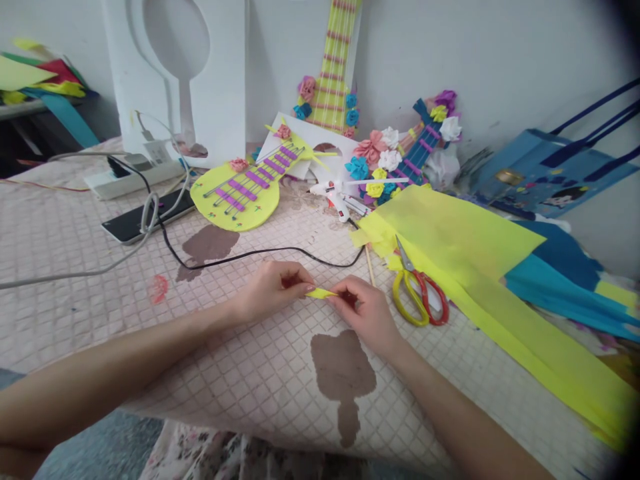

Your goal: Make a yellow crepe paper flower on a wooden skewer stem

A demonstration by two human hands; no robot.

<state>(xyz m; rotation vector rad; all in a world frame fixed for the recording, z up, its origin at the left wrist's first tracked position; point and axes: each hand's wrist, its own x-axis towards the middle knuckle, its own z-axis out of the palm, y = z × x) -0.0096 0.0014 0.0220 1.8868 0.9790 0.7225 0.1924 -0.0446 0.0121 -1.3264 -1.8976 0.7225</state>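
A small yellow paper piece (320,293) is stretched between my two hands above the checked tablecloth. My left hand (274,291) pinches its left end between thumb and fingers. Its right end is pinched by my right hand (367,312). Scissors (420,293) with one yellow and one red handle lie just right of my right hand, blades partly over yellow paper. Large yellow paper sheets (450,227) spread beyond the scissors. A white glue gun (339,200) rests farther back, beside a yellow guitar-shaped craft (240,193) with purple strips.
A black cable (240,255) crosses the table beyond my hands. At the left are a power strip (135,179) and a dark phone (127,227). Paper-flower crafts (400,160) and a blue bag (540,170) stand at the back. Blue paper (565,287) lies right.
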